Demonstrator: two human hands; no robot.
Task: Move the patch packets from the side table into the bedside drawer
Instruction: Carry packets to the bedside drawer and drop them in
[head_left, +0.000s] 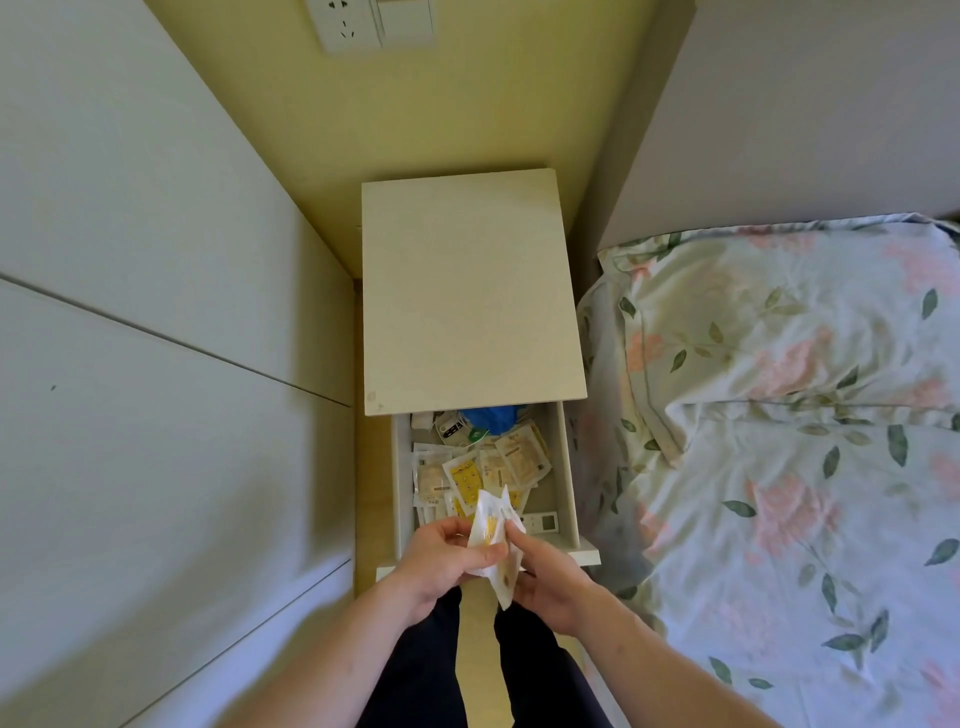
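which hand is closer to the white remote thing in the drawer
Right. The right hand sits just below the white remote, fingertips almost at it; the left hand is farther off to its left. Both hold packets.

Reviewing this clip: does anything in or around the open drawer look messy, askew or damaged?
Nothing looks damaged or spilled. The packets in the drawer lie in a loose, overlapping heap at mixed angles rather than stacked. The left hand and right hand both hold a bunch of packets above the drawer front.
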